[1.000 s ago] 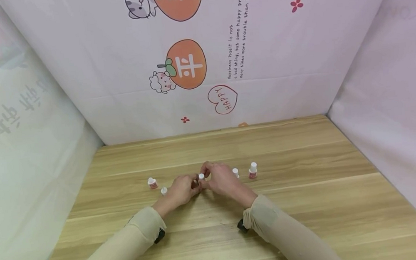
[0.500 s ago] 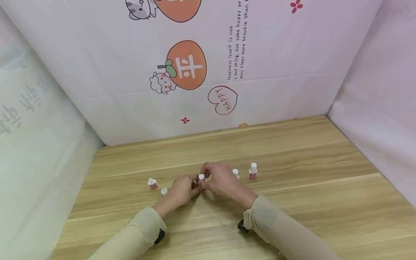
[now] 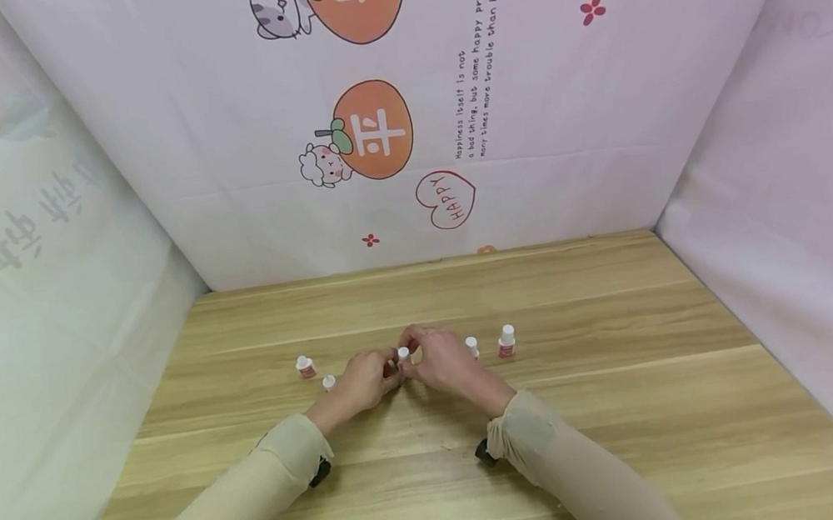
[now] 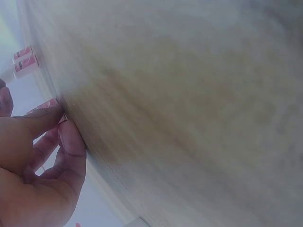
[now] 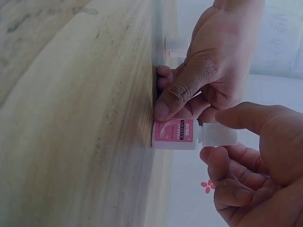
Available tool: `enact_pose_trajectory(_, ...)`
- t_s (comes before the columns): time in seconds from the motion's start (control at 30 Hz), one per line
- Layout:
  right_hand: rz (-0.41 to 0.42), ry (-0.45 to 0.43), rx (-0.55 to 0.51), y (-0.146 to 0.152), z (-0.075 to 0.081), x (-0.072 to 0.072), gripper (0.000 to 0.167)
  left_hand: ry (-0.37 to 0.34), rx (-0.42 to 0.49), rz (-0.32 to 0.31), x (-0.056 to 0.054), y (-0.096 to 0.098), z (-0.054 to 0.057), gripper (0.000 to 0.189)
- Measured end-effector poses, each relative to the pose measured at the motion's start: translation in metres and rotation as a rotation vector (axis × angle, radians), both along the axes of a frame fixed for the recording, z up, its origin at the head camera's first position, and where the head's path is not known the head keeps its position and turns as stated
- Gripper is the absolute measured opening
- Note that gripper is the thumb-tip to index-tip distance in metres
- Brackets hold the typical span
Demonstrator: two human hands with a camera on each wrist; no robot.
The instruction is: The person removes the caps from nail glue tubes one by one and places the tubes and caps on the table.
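Observation:
Between both hands a small white bottle with a pink label (image 5: 176,134) stands upright on the wooden table, its white cap (image 3: 404,352) showing from above. My left hand (image 3: 359,381) grips the bottle low on its body, thumb on the label side, as the right wrist view shows. At the cap, my right hand (image 3: 443,359) pinches with thumb and fingertips. The left wrist view has the left fingers (image 4: 71,137) close to the tabletop, hiding most of the bottle.
Two similar bottles stand to the left, one farther back (image 3: 306,367) and one partly behind the left hand (image 3: 329,382). On the right stand two more, one partly behind the right hand (image 3: 472,347) and a bottle (image 3: 506,342) farther out. A printed white cloth (image 3: 555,129) hangs behind the table (image 3: 437,476).
The right fingers shift very slightly around the cap. The left hand and the bottles stay in place.

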State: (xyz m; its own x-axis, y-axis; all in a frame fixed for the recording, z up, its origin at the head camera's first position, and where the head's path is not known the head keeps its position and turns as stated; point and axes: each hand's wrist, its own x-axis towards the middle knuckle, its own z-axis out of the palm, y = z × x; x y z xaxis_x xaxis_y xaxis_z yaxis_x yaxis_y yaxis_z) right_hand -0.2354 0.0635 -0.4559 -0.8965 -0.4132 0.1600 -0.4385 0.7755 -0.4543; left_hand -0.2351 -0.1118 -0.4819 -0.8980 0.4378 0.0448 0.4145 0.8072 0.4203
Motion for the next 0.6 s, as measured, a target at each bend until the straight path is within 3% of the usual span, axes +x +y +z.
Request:
enact_pose_trajectory(0.17,0.001,-0.013,-0.032,0.0004,0.0015,-0.0004,0.021,0.001,-0.005,-0.004,-0.0003,-0.0006,0.0003,0.013)
enact_pose_trajectory(0.6,0.005,0.023,0.006,-0.0012,0.0005,-0.0003,0.02,-0.002,-0.004,0.001,-0.0003,-0.0002,0.0014,0.014)
